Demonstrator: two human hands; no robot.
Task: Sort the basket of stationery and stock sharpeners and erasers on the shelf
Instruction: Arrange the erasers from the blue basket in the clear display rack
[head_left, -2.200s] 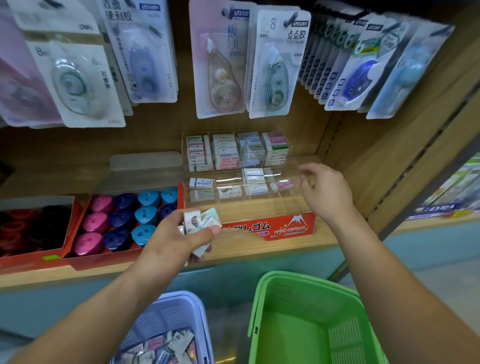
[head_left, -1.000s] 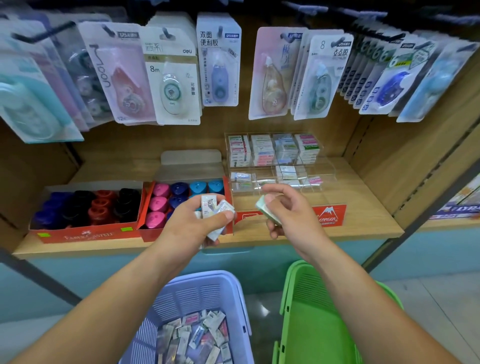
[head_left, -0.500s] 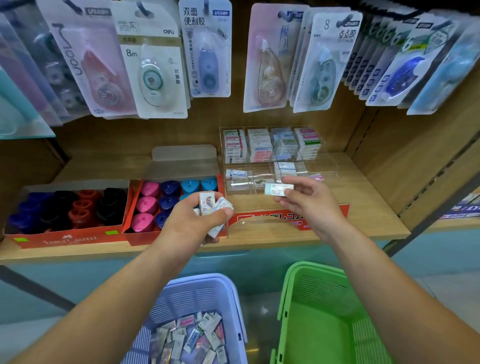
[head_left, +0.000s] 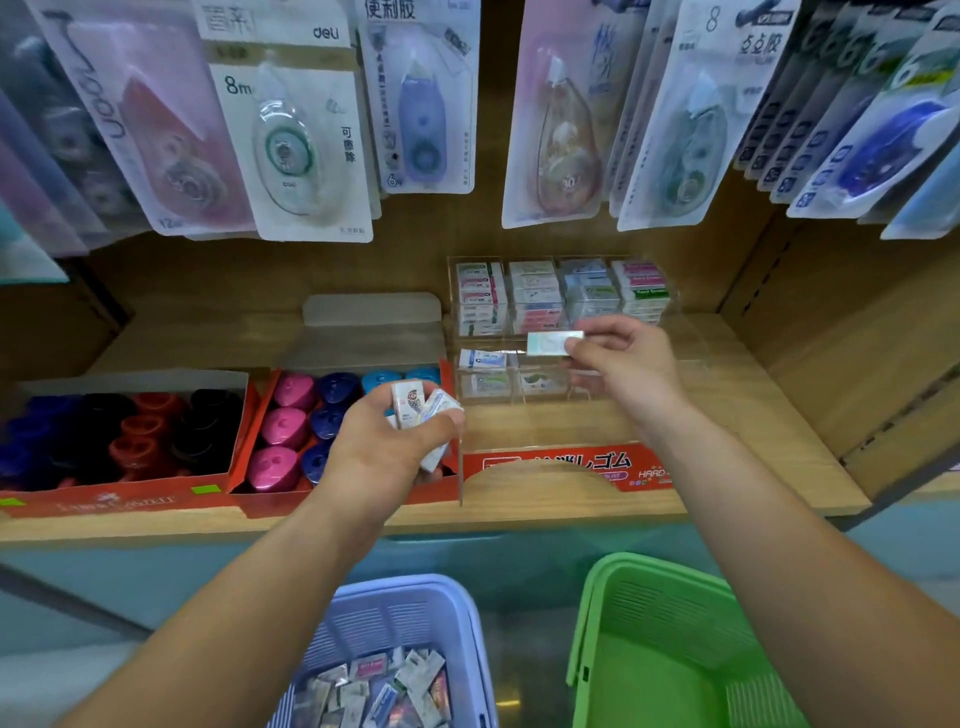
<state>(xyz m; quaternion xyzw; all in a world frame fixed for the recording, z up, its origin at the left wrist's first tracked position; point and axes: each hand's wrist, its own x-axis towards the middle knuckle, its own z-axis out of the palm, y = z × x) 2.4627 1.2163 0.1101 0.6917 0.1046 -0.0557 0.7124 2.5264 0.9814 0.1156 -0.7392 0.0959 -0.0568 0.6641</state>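
My right grip (head_left: 631, 371) pinches one pale green-white eraser (head_left: 551, 343) between thumb and fingertips, flat and level, its free end pointing away to the left. The eraser hangs over the middle tier of the clear display case (head_left: 540, 397). Just beyond the right grip, the back row holds stacked erasers (head_left: 561, 296) in four columns, their wrappers too small to read. Below the right grip, towards me, the case's red front strip (head_left: 571, 462) reads "HARD" beside Japanese characters ending "ゴム".

My left grip (head_left: 384, 452) is curled round a small bunch of wrapped erasers (head_left: 422, 408), one printed with an owl-like figure. Directly behind the left grip is a red box of pink and blue sharpeners (head_left: 291, 431). Further left stands a second red box (head_left: 119, 501) of dark blue, black and red sharpeners, its white lettering too blurred to read. Both boxes and the case stand on the wooden shelf (head_left: 779, 415).

Under the left forearm, a lilac basket (head_left: 405, 608) holds loose wrapped erasers (head_left: 384, 686). Under the right forearm is a green basket (head_left: 649, 613).

Above both grips hang correction tape cards: one (head_left: 291, 130) reads "deli" and "8m", another (head_left: 421, 104) shows "6".
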